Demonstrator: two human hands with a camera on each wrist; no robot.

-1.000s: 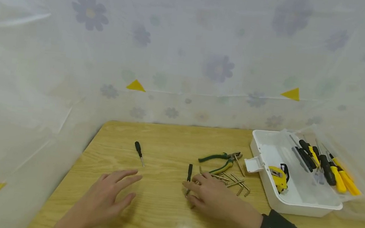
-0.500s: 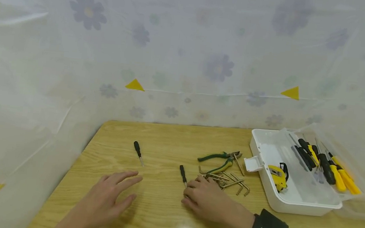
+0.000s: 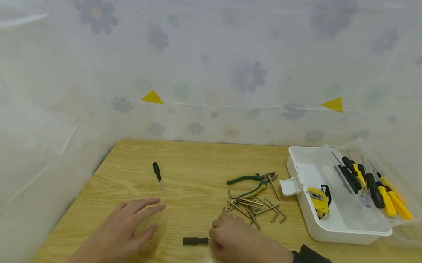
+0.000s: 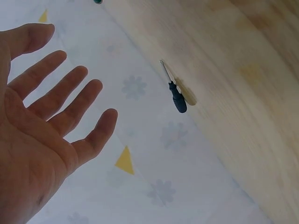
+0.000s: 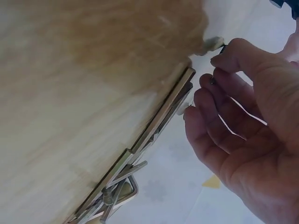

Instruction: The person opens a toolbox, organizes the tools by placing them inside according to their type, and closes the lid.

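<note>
My right hand (image 3: 239, 241) pinches a small screwdriver (image 3: 194, 241) by its metal shaft, thumb against the fingers. The black handle points left, low over the table, and the fingers hide the tip. Just beyond that hand lies a pile of brass-coloured Allen keys (image 3: 238, 208), seen along the tabletop in the right wrist view as long L-shaped bars (image 5: 161, 112). To the left my left hand (image 3: 124, 225) hovers with fingers spread and holds nothing. Past its fingertips a second small black screwdriver (image 3: 157, 172) lies on the table, visible as well in the left wrist view.
Pliers with green and yellow handles (image 3: 255, 192) lie behind the Allen keys. At the right stands an open white toolbox (image 3: 354, 238) with a yellow tape measure (image 3: 319, 201) inside. Several black and yellow tools (image 3: 378, 194) show on its clear-lid side. A flowered plastic sheet hangs behind the table.
My right hand has drawn the screwdriver towards me, away from the Allen keys, and its handle has swung from pointing away to pointing left. My left hand stays nearly still.
</note>
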